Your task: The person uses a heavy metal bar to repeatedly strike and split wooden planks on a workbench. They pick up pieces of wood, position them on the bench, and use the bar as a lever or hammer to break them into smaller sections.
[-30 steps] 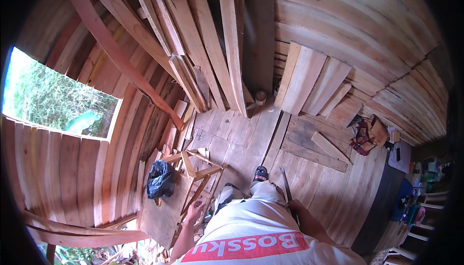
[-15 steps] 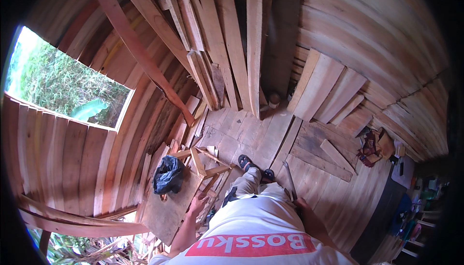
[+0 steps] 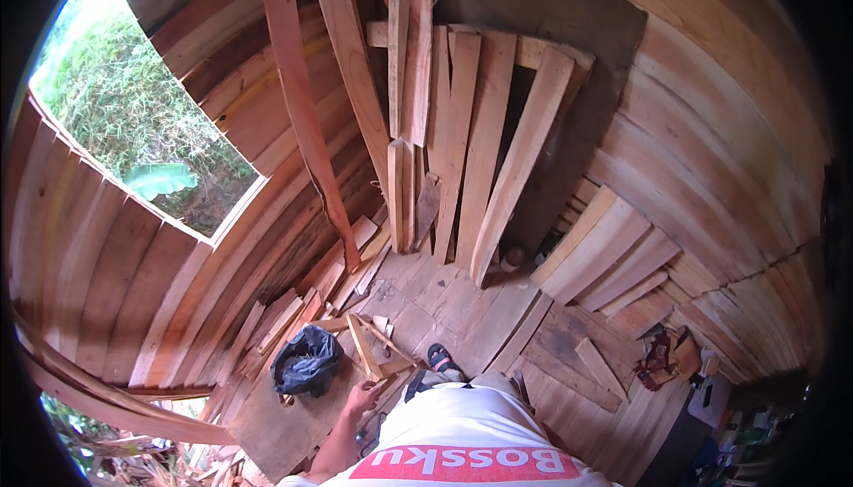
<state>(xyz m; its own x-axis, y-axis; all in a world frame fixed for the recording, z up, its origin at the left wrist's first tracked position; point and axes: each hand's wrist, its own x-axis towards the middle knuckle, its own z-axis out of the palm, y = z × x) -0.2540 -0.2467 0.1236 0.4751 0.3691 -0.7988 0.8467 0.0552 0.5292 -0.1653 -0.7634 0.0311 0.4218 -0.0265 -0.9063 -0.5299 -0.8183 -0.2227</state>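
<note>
My left hand (image 3: 361, 396) hangs beside my shirt, its fingers apart and apparently holding nothing. It is nearest to a small wooden frame (image 3: 362, 349) and the right edge of a low board-topped bench (image 3: 271, 416). On that bench sits an open black plastic bag (image 3: 306, 360), its inside too dark to read. My right hand and most of the right forearm are hidden behind my white shirt (image 3: 444, 416). A dark narrow piece of a long tool (image 3: 522, 387) shows just past the shirt's right side; its holder is out of sight.
Long planks (image 3: 462, 149) lean on the far wall, and a reddish post (image 3: 306, 105) slants at the left. Offcuts (image 3: 284, 323) lie along the left wall. Loose boards (image 3: 591, 367) rest on the plank floor, with a brown bundle (image 3: 666, 358) at the right. A window opening (image 3: 160, 123) shows greenery.
The view has tilted up and turned left, so more wall shows. My right hand, which gripped a long blade, has dropped out of sight. The left hand stays by the bench.
</note>
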